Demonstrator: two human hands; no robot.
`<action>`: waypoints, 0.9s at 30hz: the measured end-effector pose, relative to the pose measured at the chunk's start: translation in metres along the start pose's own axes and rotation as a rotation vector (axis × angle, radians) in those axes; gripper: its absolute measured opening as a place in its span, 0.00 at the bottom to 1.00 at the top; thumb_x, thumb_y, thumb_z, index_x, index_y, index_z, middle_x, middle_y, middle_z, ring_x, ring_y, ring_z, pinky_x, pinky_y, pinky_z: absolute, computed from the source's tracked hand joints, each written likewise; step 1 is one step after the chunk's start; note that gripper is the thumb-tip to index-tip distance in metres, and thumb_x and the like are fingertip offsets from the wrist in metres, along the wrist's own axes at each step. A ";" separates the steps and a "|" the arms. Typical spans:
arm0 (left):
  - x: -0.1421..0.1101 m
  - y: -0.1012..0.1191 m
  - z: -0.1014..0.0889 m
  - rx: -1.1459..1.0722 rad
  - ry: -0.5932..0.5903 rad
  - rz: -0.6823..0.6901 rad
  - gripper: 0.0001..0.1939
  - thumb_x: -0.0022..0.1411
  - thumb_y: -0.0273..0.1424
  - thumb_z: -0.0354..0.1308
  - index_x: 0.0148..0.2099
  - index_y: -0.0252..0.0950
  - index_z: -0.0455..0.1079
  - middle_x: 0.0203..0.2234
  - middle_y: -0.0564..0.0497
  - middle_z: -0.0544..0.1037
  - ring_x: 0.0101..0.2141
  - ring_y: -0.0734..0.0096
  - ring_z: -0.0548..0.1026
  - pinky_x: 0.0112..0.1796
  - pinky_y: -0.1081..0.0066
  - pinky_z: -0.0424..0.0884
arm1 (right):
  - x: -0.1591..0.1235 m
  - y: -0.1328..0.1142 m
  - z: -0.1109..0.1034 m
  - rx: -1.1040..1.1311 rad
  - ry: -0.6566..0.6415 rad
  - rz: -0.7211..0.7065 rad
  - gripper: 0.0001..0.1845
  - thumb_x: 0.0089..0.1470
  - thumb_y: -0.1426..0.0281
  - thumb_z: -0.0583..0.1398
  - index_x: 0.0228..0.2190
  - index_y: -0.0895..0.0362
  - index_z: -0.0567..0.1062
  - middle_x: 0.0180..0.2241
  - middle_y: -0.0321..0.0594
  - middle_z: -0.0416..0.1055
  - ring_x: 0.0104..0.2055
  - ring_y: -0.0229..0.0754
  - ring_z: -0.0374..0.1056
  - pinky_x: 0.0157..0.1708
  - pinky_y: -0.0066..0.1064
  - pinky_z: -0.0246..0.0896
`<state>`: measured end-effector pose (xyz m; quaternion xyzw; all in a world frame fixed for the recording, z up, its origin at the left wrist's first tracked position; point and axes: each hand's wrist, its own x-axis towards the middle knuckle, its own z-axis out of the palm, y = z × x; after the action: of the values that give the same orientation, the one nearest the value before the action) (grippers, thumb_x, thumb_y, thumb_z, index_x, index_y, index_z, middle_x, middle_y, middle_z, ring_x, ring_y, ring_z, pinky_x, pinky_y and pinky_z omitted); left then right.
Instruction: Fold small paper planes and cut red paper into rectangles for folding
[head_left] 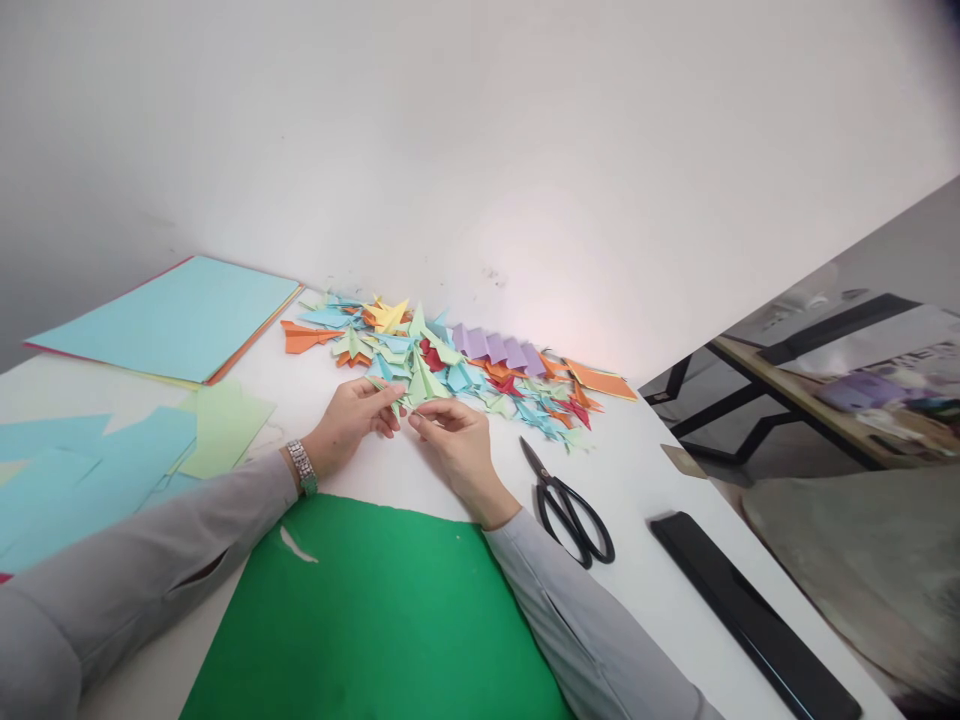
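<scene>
My left hand [351, 420], with a metal-band watch on its wrist, is closed on a small light green folded paper [397, 406]. My right hand [459, 440] pinches at the other end of that paper, thumb and index finger together. Fingers cover much of the piece, so its exact shape is hard to make out. Just behind the hands lies a heap of folded paper figures [424, 378] in green, blue, orange, yellow, red and purple. Both forearms reach over a green mat [375, 610].
Black-handled scissors [574, 510] lie right of my right hand, and a long black case [750, 610] is farther right. Large coloured sheets [172, 315] are stacked at the back left. Cut blue paper pieces [150, 450] lie left. A wall [480, 150] rises behind the table.
</scene>
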<state>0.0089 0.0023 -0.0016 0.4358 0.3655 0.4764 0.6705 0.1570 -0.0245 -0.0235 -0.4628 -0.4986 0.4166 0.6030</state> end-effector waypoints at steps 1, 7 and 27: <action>0.000 0.000 0.000 -0.010 -0.005 0.003 0.20 0.42 0.41 0.71 0.26 0.31 0.68 0.18 0.52 0.74 0.17 0.77 0.69 0.20 0.75 0.67 | 0.000 0.001 0.000 -0.012 -0.012 -0.008 0.08 0.36 0.67 0.70 0.22 0.54 0.78 0.25 0.36 0.74 0.25 0.37 0.66 0.24 0.29 0.63; 0.000 -0.001 0.000 -0.028 0.000 0.024 0.17 0.41 0.35 0.71 0.28 0.31 0.69 0.16 0.53 0.73 0.19 0.74 0.71 0.21 0.73 0.68 | 0.000 0.003 -0.002 -0.062 -0.053 -0.045 0.07 0.37 0.66 0.70 0.23 0.53 0.79 0.26 0.37 0.75 0.28 0.39 0.68 0.27 0.30 0.64; -0.001 -0.004 -0.002 0.054 -0.073 0.028 0.17 0.49 0.36 0.69 0.35 0.32 0.67 0.20 0.51 0.77 0.24 0.70 0.76 0.25 0.72 0.73 | 0.004 0.003 -0.005 0.061 -0.097 0.079 0.13 0.44 0.61 0.67 0.20 0.55 0.73 0.20 0.33 0.71 0.24 0.36 0.62 0.29 0.31 0.57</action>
<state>0.0079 0.0011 -0.0065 0.4759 0.3471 0.4595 0.6647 0.1627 -0.0204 -0.0259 -0.4428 -0.4953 0.4771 0.5752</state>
